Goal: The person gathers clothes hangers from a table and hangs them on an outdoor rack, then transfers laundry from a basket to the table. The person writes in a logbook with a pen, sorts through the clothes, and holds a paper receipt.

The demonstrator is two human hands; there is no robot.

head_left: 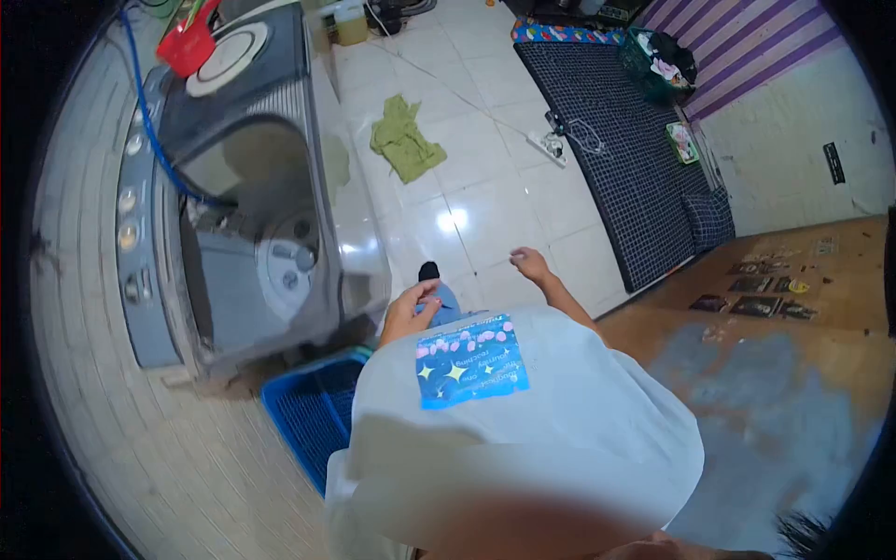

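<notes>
My left hand (411, 310) hangs in front of my white shirt (597, 401), fingers loosely bent and apart, with nothing in it. It is nearest to the washing machine (149, 308) on the left. My right hand (530, 264) is held over the tiled floor, its fingers relaxed and slightly curled, holding nothing that I can see. The twin-tub machine's wash tub is uncovered, with a grey pulsator (289, 278) at the bottom. A blue hose (149, 131) runs into the tub. On the machine's far end sits a red dipper (189, 51), by a round white lid (227, 58).
A blue basket (303, 411) stands beside the machine, close to my left side. A green cloth (405, 138) lies on the floor ahead, with a power strip (547, 149) and its cord further right. A dark checked mat (635, 159) and a laundry basket (644, 79) line the right wall.
</notes>
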